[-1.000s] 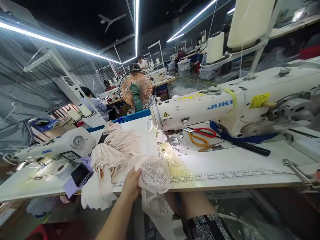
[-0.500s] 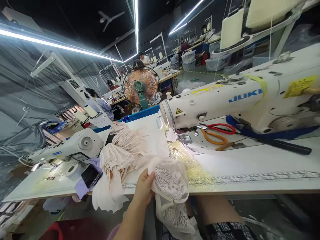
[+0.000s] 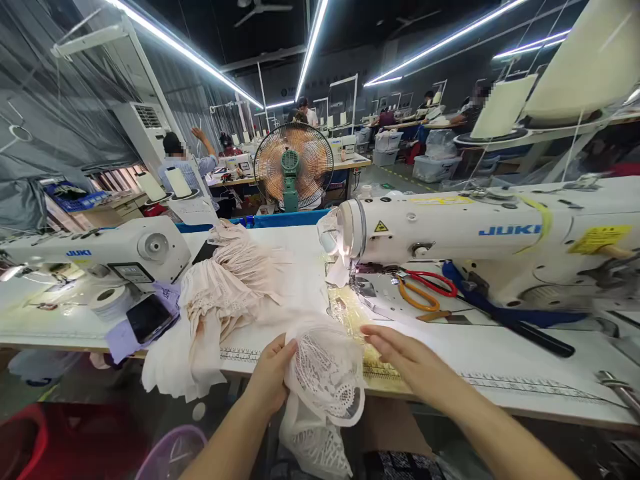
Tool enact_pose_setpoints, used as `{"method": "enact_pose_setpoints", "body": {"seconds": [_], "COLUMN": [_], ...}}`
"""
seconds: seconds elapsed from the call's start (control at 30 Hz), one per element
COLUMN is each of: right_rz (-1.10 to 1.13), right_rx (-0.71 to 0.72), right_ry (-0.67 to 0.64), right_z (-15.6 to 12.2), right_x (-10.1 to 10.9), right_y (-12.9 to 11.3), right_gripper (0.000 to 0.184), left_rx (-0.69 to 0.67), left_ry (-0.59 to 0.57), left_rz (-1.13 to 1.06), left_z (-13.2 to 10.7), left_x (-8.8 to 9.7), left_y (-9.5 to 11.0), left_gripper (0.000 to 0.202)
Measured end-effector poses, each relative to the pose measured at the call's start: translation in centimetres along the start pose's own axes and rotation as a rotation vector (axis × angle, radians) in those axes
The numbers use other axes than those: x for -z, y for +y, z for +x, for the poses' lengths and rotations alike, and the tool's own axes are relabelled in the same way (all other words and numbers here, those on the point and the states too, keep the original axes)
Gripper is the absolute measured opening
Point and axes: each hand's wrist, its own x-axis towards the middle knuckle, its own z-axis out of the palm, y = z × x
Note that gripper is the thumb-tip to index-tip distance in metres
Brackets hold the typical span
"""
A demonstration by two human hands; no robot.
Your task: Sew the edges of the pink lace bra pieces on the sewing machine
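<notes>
- A phone lies far left on the table, beside a heap of pale fabric.
- The left hand holds a white lace piece at the table's near edge. Its fingers are clamped on the lace's left side, and the lower part hangs off.
- The right hand hovers just right of the lace, fingers spread and holding nothing.
- A sewing machine stands behind.
- Spreading the lace flat with both hands would likely keep it from bunching.

Bare tabletop open front right — sewing machine behind, scissors beneath, fabric heap left, lace piece over near edge.
</notes>
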Motion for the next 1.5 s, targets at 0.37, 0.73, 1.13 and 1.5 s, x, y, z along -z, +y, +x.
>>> {"method": "enact_pose_setpoints", "body": {"seconds": [0.37, 0.73, 1.13, 1.5], "right_rz": [0.442, 0.214, -0.138, 0.222], "right_rx": [-0.119, -0.038, 0.098, 0.015], "right_ry": [-0.184, -0.135, 0.066, 0.125], "right_z": [3.8, 4.3, 2.8, -4.7], "right_x": [-3.5, -4.1, -2.7, -0.5], "right_y": [3.0, 5.0, 4.2, 6.5], "right_gripper": [0.034, 0.034, 0.034, 0.074], "left_rx": [0.182, 0.055, 0.167, 0.386], "left_ry": [-0.102, -0.311, -0.153, -0.184], "left_rz": [0.215, 0.768, 0.737, 0.132], "left_z": [1.7, 6.4, 4.6, 6.1], "left_x": [-0.8, -2.7, -3.8, -6.3], "left_y": [0.1, 0.0, -0.9, -0.7], "left_gripper": [0.038, 0.015, 0.022, 0.047]}}
